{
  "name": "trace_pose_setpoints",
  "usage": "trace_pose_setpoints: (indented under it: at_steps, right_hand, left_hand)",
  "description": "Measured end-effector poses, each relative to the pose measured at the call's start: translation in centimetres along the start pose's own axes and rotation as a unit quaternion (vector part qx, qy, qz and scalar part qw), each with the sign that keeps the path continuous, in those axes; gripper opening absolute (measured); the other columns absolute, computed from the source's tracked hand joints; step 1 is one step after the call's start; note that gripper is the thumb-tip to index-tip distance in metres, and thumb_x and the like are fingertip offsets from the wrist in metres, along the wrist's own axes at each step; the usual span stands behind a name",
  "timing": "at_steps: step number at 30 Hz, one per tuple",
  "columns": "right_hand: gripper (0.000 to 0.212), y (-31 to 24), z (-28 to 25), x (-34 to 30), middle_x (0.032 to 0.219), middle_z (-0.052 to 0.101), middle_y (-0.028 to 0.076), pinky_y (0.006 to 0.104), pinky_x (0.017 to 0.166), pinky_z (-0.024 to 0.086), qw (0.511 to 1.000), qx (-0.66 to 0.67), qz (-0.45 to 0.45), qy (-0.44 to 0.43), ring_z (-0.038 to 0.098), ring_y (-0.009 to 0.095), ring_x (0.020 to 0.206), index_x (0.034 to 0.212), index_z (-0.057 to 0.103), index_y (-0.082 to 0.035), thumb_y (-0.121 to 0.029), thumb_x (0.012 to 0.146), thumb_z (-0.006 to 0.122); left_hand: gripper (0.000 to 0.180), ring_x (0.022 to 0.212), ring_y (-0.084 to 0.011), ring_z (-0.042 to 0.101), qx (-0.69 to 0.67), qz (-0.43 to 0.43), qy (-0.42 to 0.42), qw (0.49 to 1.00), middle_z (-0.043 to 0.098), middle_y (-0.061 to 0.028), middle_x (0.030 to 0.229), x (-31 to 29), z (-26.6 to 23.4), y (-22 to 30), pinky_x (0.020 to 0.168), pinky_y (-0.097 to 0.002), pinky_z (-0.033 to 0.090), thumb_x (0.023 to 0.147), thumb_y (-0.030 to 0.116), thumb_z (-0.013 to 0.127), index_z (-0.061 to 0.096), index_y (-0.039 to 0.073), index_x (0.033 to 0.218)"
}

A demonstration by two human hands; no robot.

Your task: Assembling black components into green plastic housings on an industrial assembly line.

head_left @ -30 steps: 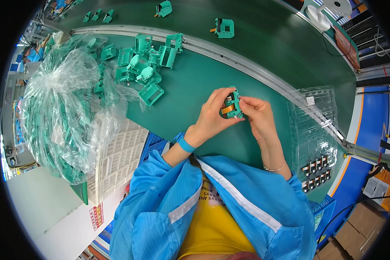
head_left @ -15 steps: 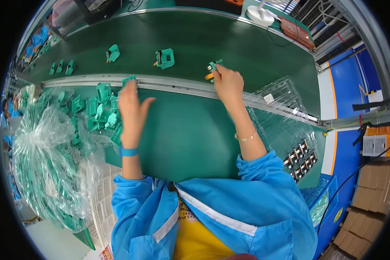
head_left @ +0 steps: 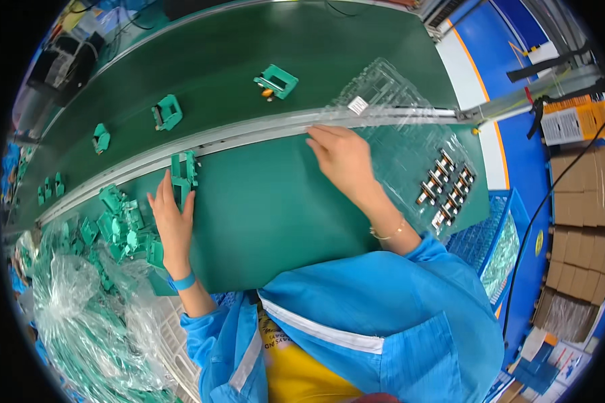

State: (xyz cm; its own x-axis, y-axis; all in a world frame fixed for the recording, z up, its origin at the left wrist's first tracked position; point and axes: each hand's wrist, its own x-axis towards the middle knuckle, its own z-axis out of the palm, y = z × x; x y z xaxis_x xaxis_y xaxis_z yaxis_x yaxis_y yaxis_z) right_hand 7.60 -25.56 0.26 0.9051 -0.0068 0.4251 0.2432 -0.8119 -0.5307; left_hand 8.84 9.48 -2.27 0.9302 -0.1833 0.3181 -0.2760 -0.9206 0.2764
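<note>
I have the left hand (head_left: pixel 173 221) out ahead and off to the left, back toward me, fingers pointing away, the thumb standing apart from them; how firmly they close I can't tell from here. My left forearm (head_left: pixel 198 301) runs up behind it. On the other side, my right hand (head_left: pixel 343 161) sits palm down, fingers together and angled leftward, thumb slightly apart below them, and my right forearm (head_left: pixel 390 221) slants in toward the middle.
</note>
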Motion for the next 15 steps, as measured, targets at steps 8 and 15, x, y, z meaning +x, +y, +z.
trace_pose_setpoints:
  at_steps: [8, 15]
  right_hand:
    - [0.023, 12.6, -12.9, -6.6, 0.095, 0.071, 0.016, 0.0434, 0.070, 0.054, 0.911, -0.340, 0.231, -0.012, 0.068, 0.035, 0.083, 0.103, 0.073, -0.010, -0.014, 0.081, 0.071]
    - [0.026, 15.1, -16.1, -12.3, 0.096, 0.069, 0.015, 0.0454, 0.077, 0.052, 0.906, -0.314, 0.269, -0.093, 0.066, 0.037, 0.091, 0.097, 0.073, -0.008, -0.009, 0.071, 0.075]
  left_hand:
    - [0.074, 0.121, -0.0263, 0.057, -0.253, -0.046, -0.069, 0.964, 0.054, -0.0135, 0.137, -0.5, 0.4, 4.9, 0.095, -0.0343, 0.049, 0.078, -0.003, 0.072, 0.042, 0.006, 0.146]
    - [0.075, 0.131, -0.0201, 0.044, -0.650, -0.105, -0.057, 0.751, 0.045, -0.0109, 0.144, -1.9, 0.2, 5.9, 0.107, -0.0311, 0.037, 0.075, -0.010, 0.071, 0.041, -0.001, 0.143]
